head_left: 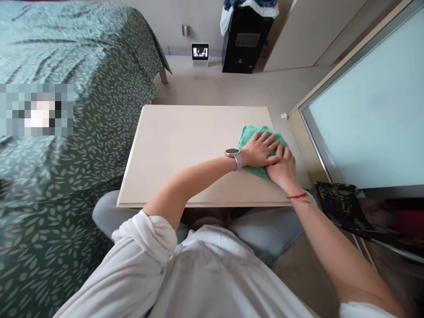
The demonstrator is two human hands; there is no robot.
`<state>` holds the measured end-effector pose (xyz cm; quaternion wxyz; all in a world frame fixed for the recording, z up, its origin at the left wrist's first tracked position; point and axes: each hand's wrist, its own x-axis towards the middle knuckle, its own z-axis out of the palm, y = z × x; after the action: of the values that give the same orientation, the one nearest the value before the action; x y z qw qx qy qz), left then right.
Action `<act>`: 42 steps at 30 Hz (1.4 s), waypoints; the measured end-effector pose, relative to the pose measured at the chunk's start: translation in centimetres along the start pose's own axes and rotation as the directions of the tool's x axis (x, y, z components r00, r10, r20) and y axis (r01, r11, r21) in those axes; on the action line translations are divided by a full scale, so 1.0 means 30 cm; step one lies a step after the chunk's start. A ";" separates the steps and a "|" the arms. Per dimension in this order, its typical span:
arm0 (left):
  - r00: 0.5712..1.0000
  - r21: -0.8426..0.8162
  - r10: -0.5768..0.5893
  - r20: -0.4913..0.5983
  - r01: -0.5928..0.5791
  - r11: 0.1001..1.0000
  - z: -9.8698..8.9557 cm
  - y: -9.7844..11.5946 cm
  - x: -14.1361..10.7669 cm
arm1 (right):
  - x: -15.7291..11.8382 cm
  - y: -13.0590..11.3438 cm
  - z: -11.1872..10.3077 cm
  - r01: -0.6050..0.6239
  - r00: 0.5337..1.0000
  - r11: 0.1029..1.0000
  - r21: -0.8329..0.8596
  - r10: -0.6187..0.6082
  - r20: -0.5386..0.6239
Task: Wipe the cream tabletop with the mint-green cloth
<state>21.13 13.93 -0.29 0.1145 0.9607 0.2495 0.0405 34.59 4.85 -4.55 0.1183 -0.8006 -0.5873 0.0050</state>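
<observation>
A green cloth (247, 135) lies at the right end of a cream-coloured table (185, 141). My left hand (261, 149) rests flat on the cloth with its fingers spread, a watch on its wrist. Beside it and touching it, my right hand (282, 165) also presses on the cloth near the table's right edge, its fingers stretched forward and slightly apart. A red string is round my right wrist. The part of the cloth under both palms is hidden.
A bed with a green leaf-patterned cover (109, 97) stands on the left. Beyond the table are a small screen device (200, 55) and a black cabinet (247, 42). A frosted panel (371, 101) and a dark bag (341, 205) are at the right.
</observation>
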 end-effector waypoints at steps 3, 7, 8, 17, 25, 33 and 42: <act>0.999 -0.006 0.018 0.046 -0.018 1.000 -0.014 0.000 -0.045 | -0.033 -0.025 0.027 -0.017 1.000 0.997 -0.080 0.014 -0.026; 0.993 -0.027 -0.110 0.030 0.111 0.994 -0.069 -0.108 -0.069 | 0.105 -0.141 0.047 0.055 0.998 0.994 -0.092 -0.055 -0.003; 0.985 -0.033 -0.171 0.009 0.171 0.985 -0.086 -0.148 -0.080 | 0.157 -0.187 0.049 0.095 0.995 0.993 -0.069 -0.094 0.024; 0.793 -0.090 -0.600 -0.106 0.593 0.800 -0.221 -0.538 -0.466 | 0.343 -0.836 0.071 0.371 0.891 0.913 0.171 -0.402 0.212; 0.555 -0.121 -0.822 -0.128 0.814 0.568 -0.261 -0.624 -0.933 | 0.188 -1.274 0.116 0.591 0.692 0.720 0.364 -0.685 0.230; 0.349 -0.131 -0.919 -0.183 0.918 0.374 -0.188 -0.427 -1.057 | 0.034 -1.244 0.111 0.741 0.489 0.532 0.410 -0.846 0.213; 0.513 -0.021 -0.855 -0.074 0.857 0.515 -0.179 -0.247 -0.675 | 0.132 -0.823 0.056 0.663 0.610 0.644 0.381 -0.760 0.223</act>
<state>-0.73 11.41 2.71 0.1014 0.7122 0.6945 0.0126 12.38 15.87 -0.84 0.1038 -0.4586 -0.8636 0.1821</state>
